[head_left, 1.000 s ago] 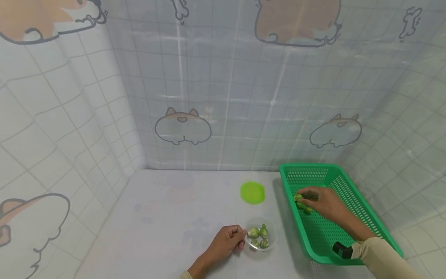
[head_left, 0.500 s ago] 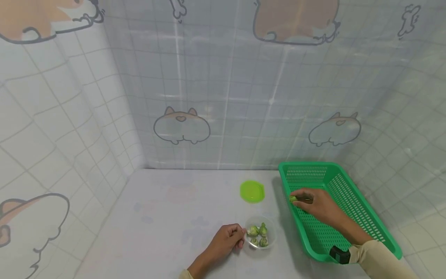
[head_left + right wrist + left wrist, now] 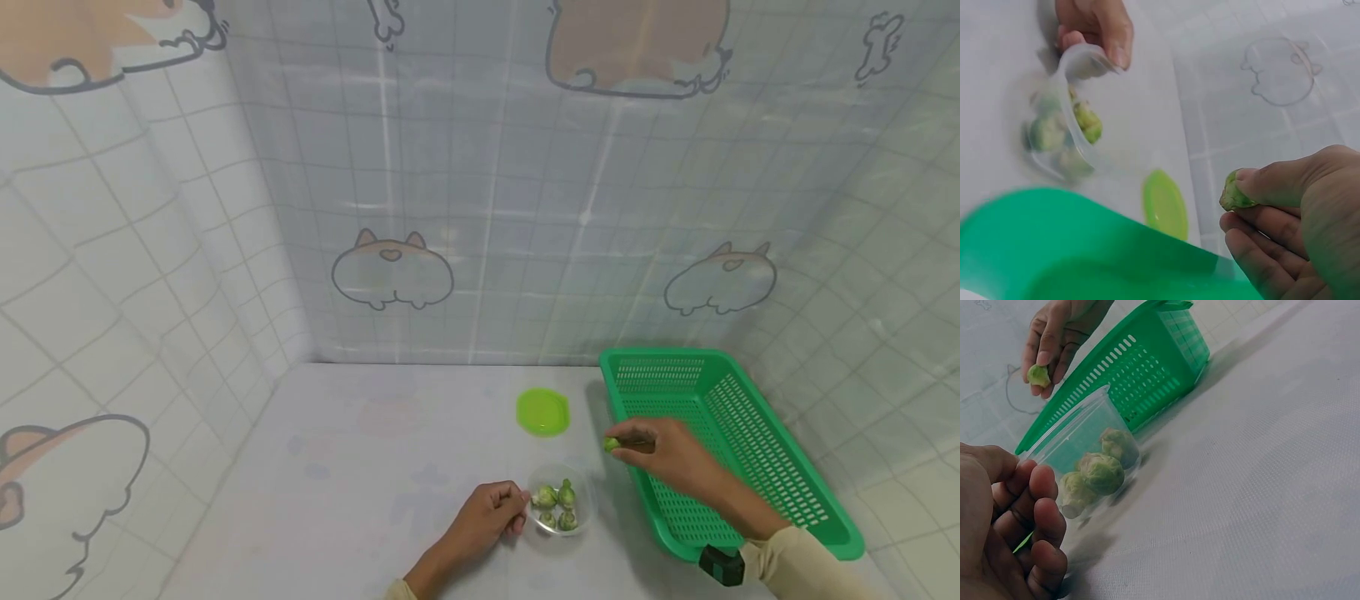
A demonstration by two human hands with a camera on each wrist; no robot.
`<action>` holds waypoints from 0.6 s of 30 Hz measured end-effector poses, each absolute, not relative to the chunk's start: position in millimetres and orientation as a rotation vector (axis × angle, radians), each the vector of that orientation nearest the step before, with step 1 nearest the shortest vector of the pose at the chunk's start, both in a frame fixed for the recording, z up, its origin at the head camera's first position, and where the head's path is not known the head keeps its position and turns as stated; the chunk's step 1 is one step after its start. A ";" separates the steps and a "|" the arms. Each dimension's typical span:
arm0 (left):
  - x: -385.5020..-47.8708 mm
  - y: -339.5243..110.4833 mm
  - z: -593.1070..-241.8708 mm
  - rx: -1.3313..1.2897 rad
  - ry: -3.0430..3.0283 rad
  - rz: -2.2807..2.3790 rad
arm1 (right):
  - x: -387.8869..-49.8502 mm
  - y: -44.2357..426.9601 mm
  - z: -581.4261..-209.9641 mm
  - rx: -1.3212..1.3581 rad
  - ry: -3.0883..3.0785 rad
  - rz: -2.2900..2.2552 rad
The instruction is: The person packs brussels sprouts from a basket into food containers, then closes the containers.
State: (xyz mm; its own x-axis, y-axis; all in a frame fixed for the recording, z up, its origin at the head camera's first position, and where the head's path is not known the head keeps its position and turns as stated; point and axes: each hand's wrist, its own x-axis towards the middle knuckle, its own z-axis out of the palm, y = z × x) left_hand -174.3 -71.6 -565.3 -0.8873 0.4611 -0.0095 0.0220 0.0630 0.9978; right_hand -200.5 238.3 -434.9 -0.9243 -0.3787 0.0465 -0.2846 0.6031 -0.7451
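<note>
My right hand (image 3: 667, 454) pinches a Brussels sprout (image 3: 1235, 192) between thumb and fingertips, held above the left rim of the green basket (image 3: 651, 508). A clear plastic tub (image 3: 587, 504) stands on the table, with several Brussels sprouts (image 3: 1101, 473) lying in it. At the tub's left side, my left hand (image 3: 487, 521) pinches its rim between thumb and index finger, the other fingers curled. A bright green lid (image 3: 543, 412) lies flat on the table behind the tub.
The basket takes up the right of the white table (image 3: 360, 483), near the right wall. Tiled-pattern sheeting (image 3: 480, 183) with cartoon dogs rises at the back and both sides. A dark device (image 3: 722, 567) is strapped to my right wrist.
My right hand has lifted the Brussels sprout from inside the basket and moved left and nearer, to above its rim. The left hand and the tub stay in place.
</note>
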 end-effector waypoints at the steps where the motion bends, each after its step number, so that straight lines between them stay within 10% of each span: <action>1: -174.2 -71.7 -565.2 0.485 2.022 1.890 | -199.6 236.5 -435.6 -0.569 2.690 -1.237; 18: -173.6 -71.5 -563.9 0.474 2.005 1.908 | -190.2 210.4 -454.9 -0.618 2.515 -1.256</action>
State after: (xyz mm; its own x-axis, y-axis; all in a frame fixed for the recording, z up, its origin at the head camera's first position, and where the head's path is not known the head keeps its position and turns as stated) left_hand -173.6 -71.5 -563.9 -0.8894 0.4570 -0.0105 0.0124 0.0470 0.9988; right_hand -190.2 210.4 -454.9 -0.8749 -0.4823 -0.0429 -0.2556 0.5352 -0.8052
